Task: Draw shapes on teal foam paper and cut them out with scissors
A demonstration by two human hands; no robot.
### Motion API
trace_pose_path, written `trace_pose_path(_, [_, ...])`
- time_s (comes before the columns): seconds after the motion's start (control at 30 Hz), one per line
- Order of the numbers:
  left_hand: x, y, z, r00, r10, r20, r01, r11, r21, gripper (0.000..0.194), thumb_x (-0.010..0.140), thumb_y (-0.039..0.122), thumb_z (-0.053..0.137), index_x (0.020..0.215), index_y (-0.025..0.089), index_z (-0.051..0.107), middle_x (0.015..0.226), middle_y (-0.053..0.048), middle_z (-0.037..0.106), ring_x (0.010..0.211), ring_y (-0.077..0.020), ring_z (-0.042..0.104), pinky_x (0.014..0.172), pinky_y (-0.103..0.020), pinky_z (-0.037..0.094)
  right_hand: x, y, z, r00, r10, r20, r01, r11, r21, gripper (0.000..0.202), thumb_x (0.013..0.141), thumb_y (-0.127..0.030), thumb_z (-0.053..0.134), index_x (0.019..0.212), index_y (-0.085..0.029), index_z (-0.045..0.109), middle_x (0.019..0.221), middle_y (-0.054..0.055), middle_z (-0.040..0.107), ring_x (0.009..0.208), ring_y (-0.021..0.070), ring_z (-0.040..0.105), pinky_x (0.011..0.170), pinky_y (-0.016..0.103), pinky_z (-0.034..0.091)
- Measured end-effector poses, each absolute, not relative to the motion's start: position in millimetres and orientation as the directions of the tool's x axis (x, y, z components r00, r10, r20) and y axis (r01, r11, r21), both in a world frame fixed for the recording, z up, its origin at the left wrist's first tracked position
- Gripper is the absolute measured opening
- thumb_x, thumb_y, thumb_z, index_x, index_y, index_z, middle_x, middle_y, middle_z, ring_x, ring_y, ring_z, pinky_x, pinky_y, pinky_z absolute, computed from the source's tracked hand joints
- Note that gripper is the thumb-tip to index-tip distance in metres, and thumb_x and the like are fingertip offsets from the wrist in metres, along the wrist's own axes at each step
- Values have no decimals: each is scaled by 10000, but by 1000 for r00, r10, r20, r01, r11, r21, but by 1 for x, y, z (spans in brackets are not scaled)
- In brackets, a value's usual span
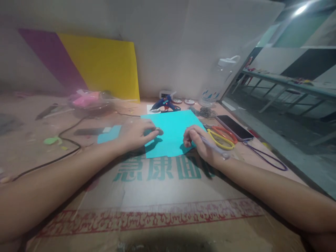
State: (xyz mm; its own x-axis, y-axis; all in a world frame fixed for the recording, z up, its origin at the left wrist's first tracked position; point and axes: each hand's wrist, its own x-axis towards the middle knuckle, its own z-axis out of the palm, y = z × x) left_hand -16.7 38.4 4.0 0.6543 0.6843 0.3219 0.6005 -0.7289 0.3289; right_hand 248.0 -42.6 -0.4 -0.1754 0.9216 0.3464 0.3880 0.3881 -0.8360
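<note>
Pinching a small grey piece (160, 132) between thumb and finger, the left hand (135, 134) is at nine o'clock on the bright blue sheet (172, 126), which lies mid-view over printed cardboard (168, 192). The right hand (196, 139), at three o'clock, curls around a pale, slender stick (214, 146), near yellow-and-orange-handled pliers (226, 146). A glue gun (165, 103) rests at twelve o'clock.

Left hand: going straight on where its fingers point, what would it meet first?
Likely the right hand, across the turquoise paper; depth is unclear, so the left hand might brush the paper first.
</note>
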Motion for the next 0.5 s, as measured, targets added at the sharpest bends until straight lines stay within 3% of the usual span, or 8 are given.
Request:
trace_pose_path(0.07, [-18, 42, -3, 638, 701, 320, 631, -713, 304, 424, 993, 486, 459, 1008, 219, 789, 966, -74, 735, 948, -237, 634, 856, -349, 453, 249, -41, -2, -226, 927, 299, 350, 364, -863, 575, 1014, -650, 329, 916, -191, 661, 667, -8, 561, 627, 146, 539, 615, 293, 441])
trace_pose_path(0.13, [-18, 45, -7, 630, 708, 319, 648, -705, 286, 431, 986, 503, 464, 975, 220, 789, 958, -71, 732, 937, -229, 633, 843, -334, 454, 248, -40, -3, -268, 936, 229, 390, 323, -862, 530, 1020, -589, 366, 930, -183, 694, 632, -24, 535, 573, 131, 500, 560, 279, 400])
trace_pose_path(0.27, [-16, 47, -12, 636, 704, 317, 639, -710, 294, 435, 985, 511, 464, 935, 216, 780, 943, -74, 725, 924, -225, 626, 839, -331, 453, 240, -38, -4, -255, 951, 174, 450, 276, -849, 186, 860, -390, 627, 848, -220, 554, 610, -68, 529, 516, 111, 461, 501, 249, 346])
trace_pose_path(0.4, [-17, 49, -15, 631, 703, 328, 633, -711, 307, 435, 979, 517, 475, 887, 212, 771, 919, -73, 717, 924, -227, 621, 837, -333, 447, 237, -35, -5, -223, 960, 169, 548, 267, -793, 297, 802, -406, 639, 674, -241, 427, 533, -74, 478, 488, 106, 413, 481, 246, 296])
trace_pose_path(0.5, [-17, 50, -16, 629, 703, 331, 633, -711, 306, 430, 980, 520, 475, 918, 224, 780, 940, -68, 717, 935, -227, 622, 845, -334, 443, 238, -35, -4, -216, 963, 159, 589, 258, -766, 296, 810, -381, 615, 649, -244, 407, 502, -73, 481, 468, 104, 407, 483, 246, 284])
